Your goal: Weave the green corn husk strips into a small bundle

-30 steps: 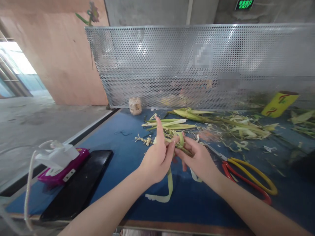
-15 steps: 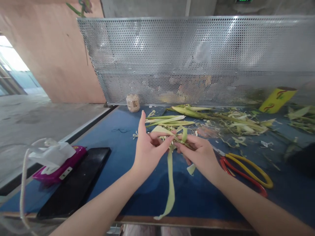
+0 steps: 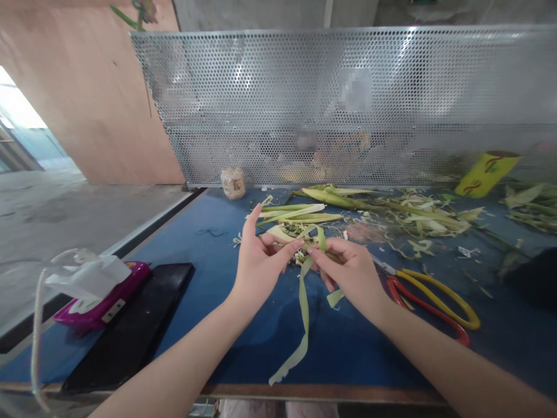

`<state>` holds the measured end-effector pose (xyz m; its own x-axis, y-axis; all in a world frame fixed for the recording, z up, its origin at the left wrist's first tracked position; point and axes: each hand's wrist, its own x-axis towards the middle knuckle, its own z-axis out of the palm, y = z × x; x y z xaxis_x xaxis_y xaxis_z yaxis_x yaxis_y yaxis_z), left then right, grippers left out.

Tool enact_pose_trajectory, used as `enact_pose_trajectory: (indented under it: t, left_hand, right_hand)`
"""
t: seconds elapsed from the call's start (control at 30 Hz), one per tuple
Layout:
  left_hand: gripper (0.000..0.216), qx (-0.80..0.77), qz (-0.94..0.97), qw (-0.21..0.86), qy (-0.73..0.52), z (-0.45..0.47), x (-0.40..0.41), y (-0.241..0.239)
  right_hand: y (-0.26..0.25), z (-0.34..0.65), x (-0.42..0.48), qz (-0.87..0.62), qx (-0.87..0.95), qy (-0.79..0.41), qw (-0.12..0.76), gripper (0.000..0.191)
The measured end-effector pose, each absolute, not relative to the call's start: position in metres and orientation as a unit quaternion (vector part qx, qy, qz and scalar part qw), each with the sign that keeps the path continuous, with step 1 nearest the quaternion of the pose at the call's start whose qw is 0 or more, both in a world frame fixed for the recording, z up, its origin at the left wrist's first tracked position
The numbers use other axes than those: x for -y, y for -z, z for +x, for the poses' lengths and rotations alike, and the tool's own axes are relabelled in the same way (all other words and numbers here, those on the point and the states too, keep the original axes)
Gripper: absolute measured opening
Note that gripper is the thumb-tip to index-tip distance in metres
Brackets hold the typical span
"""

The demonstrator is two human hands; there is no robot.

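My left hand (image 3: 260, 262) and my right hand (image 3: 350, 270) meet above the blue table (image 3: 217, 273), both pinching a small woven piece of pale green leaf strips (image 3: 304, 237). One long strip (image 3: 301, 313) hangs from it down to the table's front edge. A shorter strip end (image 3: 334, 298) curls below my right hand. My left index finger points up and away from the pinch.
Red and yellow scissors (image 3: 429, 293) lie right of my right hand. Loose leaves and scraps (image 3: 391, 212) litter the far side. A perforated metal screen (image 3: 348, 104) backs the table. A yellow cup (image 3: 486, 173), small jar (image 3: 232, 182), black tablet (image 3: 130, 325), and pink device (image 3: 102, 293) stand around.
Both hands lifted the woven piece off the table, so the long strip now hangs freely. My left fingers curled in toward the pinch.
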<state>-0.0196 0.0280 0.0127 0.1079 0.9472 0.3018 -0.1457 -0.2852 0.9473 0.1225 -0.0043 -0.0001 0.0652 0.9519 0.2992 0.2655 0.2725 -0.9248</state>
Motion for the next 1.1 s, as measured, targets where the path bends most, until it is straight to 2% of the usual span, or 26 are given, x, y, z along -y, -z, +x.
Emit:
enact_pose_trajectory:
  t: [0.23,0.5,0.67,0.9,1.1]
  left_hand:
    - [0.081,-0.36,0.556,0.477,-0.577,-0.022,-0.029,-0.016]
    - [0.082,-0.342,0.554,0.521,-0.552,-0.02,-0.03,-0.015]
    - [0.076,-0.351,0.554,0.516,-0.551,-0.021,-0.031,-0.014]
    - [0.068,-0.354,0.558,0.491,-0.568,-0.023,-0.029,-0.02]
    - [0.06,-0.377,0.544,0.478,-0.577,-0.023,-0.027,-0.026]
  right_hand:
    - [-0.002,0.122,0.004,-0.503,0.577,-0.334,0.55,0.028]
    - [-0.001,0.129,-0.006,-0.442,0.527,-0.42,0.592,0.028]
    - [-0.002,0.13,-0.007,-0.439,0.547,-0.444,0.558,0.022]
    - [-0.001,0.127,-0.006,-0.477,0.579,-0.406,0.523,0.023]
    - [0.0,0.128,-0.007,-0.494,0.57,-0.4,0.521,0.02]
